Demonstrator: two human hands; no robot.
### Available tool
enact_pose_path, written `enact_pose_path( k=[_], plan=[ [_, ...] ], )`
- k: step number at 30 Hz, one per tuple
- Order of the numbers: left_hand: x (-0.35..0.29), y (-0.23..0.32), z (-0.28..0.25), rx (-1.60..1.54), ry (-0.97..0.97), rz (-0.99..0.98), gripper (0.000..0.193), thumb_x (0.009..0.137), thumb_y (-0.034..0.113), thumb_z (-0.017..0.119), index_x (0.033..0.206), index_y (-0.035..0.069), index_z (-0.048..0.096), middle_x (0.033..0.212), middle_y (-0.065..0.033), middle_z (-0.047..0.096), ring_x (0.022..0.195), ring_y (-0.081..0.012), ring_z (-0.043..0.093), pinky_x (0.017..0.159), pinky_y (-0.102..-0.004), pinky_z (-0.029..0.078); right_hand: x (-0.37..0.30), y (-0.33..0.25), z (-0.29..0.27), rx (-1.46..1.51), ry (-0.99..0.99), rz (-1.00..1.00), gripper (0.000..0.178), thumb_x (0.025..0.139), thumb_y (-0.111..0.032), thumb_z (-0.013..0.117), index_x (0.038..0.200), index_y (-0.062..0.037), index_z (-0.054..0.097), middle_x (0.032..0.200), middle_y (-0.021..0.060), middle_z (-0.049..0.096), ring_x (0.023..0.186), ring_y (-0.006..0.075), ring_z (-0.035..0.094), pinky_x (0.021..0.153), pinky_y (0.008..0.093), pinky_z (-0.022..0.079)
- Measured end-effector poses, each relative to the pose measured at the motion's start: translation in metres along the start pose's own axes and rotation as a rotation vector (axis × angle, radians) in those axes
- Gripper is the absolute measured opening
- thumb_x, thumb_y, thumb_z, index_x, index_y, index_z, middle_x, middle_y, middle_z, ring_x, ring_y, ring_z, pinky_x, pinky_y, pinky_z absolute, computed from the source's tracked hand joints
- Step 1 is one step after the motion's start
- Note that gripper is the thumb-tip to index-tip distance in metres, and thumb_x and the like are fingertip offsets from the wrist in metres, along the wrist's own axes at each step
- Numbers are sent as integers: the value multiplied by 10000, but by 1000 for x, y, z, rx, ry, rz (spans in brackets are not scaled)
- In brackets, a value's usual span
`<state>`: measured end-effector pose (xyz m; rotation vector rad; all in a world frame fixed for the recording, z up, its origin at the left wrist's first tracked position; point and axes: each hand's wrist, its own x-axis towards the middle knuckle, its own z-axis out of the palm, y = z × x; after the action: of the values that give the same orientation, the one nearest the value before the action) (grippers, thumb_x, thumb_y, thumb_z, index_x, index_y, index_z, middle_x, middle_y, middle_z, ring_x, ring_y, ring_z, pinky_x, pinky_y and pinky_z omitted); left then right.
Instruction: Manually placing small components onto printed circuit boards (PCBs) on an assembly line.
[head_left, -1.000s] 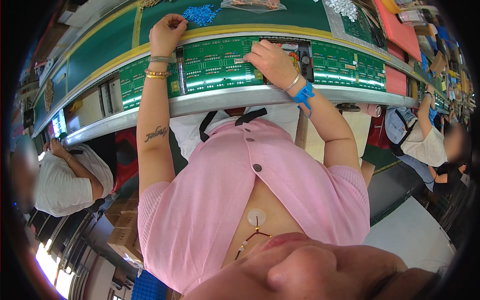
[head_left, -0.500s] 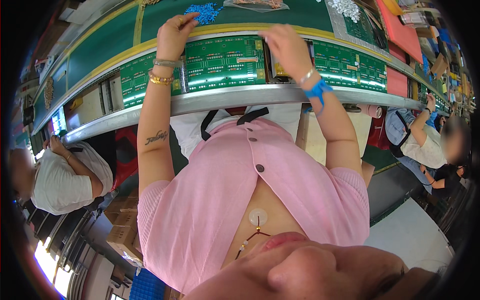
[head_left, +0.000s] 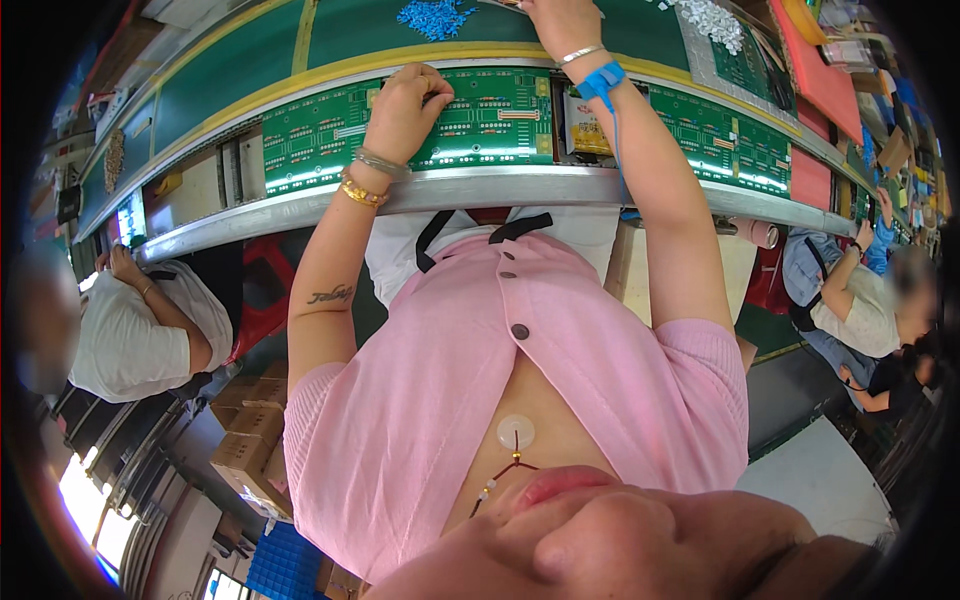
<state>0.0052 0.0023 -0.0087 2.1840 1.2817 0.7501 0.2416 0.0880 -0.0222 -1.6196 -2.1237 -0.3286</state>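
Green board lies under our left hand, its fingers curled in. Our right hand, fingers half hidden, is near the blue bits. We can't tell if the 2 hands pinch anything.

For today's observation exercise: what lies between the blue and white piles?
In the head view, the right hand is between the blue pile and the white pile, with green bench surface either side.

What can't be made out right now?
All head view:
Left hand: curled fingers hide whether it holds anything.
Right hand: cropped by the top edge; grip unclear.
Right circuit board: left end behind the right forearm.
Blue pieces: too small to make out individually.
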Motion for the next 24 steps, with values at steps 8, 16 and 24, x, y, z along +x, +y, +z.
enact_pose_path(
  k=[8,16,24],
  plan=[
    [15,15,7,60,2,96,82,745,90,652,799,28,648,868,-75,570,797,-240,563,701,-327,461,-25,-12,-89,437,-12,147,58,748,-115,613,769,-65,594,809,94,556,821,302,537,710,371,458],
    [12,17,8,101,23,135,83,728,88,657,787,31,647,862,-86,563,824,-267,547,724,-345,448,-67,-11,-81,525,-16,4,83,787,-121,604,859,-84,625,807,50,582,782,246,545,671,343,452],
    [14,17,10,17,42,134,56,729,84,646,756,36,635,856,-90,552,834,-285,544,733,-365,453,-102,-15,-87,574,-140,-7,97,775,-77,623,871,-62,627,842,49,590,769,222,558,625,303,456]
  ],
)
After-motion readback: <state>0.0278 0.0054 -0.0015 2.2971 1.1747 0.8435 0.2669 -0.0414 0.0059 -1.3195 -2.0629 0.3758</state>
